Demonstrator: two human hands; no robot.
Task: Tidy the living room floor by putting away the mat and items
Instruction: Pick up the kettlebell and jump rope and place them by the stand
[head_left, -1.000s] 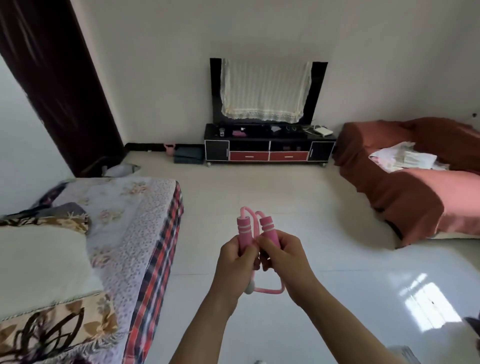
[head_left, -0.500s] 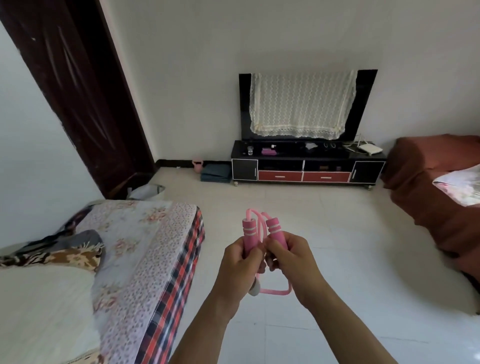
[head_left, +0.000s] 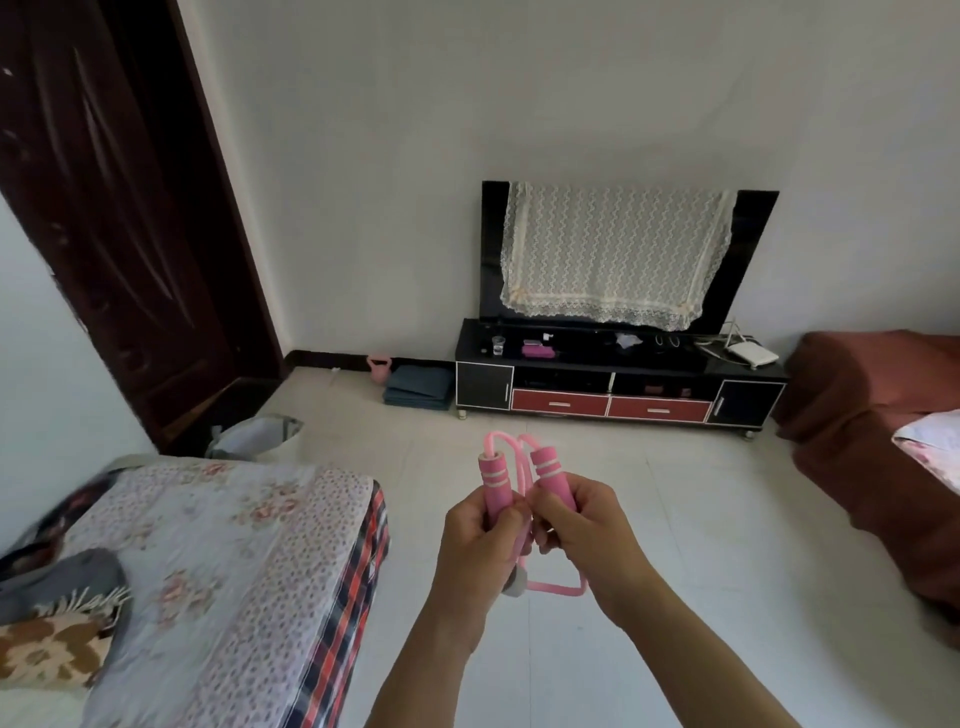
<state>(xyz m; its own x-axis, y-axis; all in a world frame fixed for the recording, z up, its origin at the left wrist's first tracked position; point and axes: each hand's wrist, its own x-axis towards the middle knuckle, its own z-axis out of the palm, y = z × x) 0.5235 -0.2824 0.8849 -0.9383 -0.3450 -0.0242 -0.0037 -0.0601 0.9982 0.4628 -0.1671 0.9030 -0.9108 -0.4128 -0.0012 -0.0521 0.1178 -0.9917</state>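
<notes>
Both hands raised together — left hand (head_left: 480, 540) and right hand (head_left: 584, 530) fingers grasping the pink jump rope (head_left: 497, 480).

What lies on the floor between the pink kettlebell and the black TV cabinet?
A folded dark mat lies there, beside the pink kettlebell and close to the black TV cabinet; the head view shows it.

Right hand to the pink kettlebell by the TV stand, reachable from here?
Probably not. The right hand grips a jump rope handle, and the kettlebell sits across the floor beside the folded mat: too far, though nothing blocks the way.
</notes>
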